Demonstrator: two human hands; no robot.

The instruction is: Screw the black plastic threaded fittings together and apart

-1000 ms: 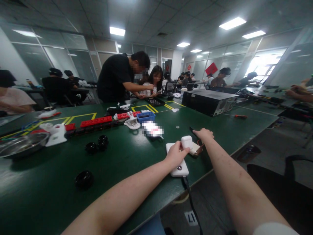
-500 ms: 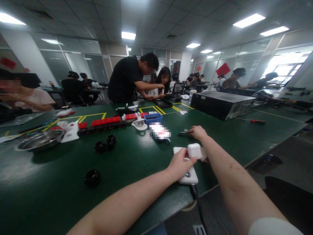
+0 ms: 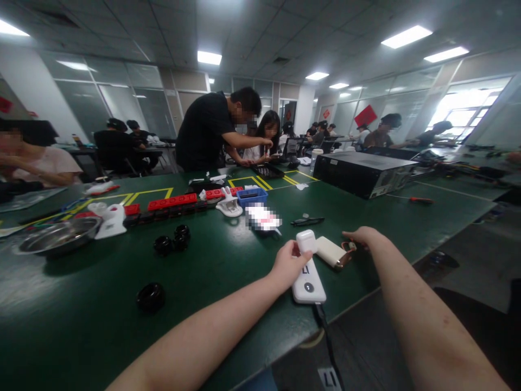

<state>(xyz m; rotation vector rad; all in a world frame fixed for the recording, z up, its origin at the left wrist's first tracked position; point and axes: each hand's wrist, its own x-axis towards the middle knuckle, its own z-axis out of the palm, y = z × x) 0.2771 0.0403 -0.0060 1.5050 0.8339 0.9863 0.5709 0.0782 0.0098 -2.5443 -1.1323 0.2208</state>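
Note:
My left hand (image 3: 287, 264) is closed around a small white earbud case (image 3: 306, 242), its thumb across the lower front. Beneath the case lies a flat white device (image 3: 310, 286) with a round dark button and a black cable (image 3: 323, 320) leading off the table edge. To the right rests a cream block like a power bank (image 3: 330, 252), with a brown strap (image 3: 348, 248) at its end. My right hand (image 3: 363, 237) hovers just beyond that strap, a finger stretched out leftward and nothing visible in its grasp. A slim black tool (image 3: 307, 221) lies farther back.
Several black rings (image 3: 150, 297) sit on the green table (image 3: 228, 271) at left, near a metal bowl (image 3: 61, 237). A blue tray (image 3: 252, 195), red-and-black strips (image 3: 172, 202) and a black computer case (image 3: 362, 172) stand farther back. Across the table, a person in black (image 3: 207, 130) leans over.
My right hand has left the black tool and moved right, towards the strap, uncovering the cream block. My left hand and the earbud case have shifted slightly left, exposing more of the white device.

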